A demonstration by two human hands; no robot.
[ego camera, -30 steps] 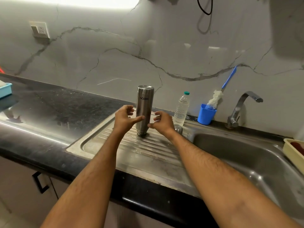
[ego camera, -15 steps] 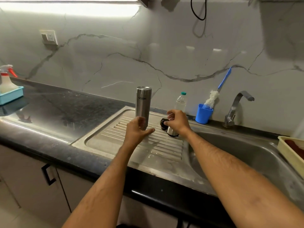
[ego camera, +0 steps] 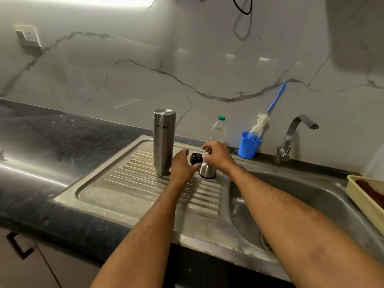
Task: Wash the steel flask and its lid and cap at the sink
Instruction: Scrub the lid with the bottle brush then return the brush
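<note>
Shifted off the inverted, upright cylindrical steel flask (ego camera: 164,142) on the ribbed draining board (ego camera: 124,183): left hand (ego camera: 182,166), loosely curled, empty. Right hand (ego camera: 218,155) over domed steel cap (ego camera: 207,171) beside black lid (ego camera: 196,158); grip unclear. Seemingly draining.

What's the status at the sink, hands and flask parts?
Left hand open beside steel cap. Right hand loosely curled above it, holding nothing visible. Flask inverted on drainboard, black lid alongside. Nothing obstructing.

A home kitchen: steel sink (ego camera: 311,196) with ribbed drainboard (ego camera: 128,183), tap (ego camera: 291,138), dark stone counter (ego camera: 52,138), marble backsplash (ego camera: 124,80)
</note>
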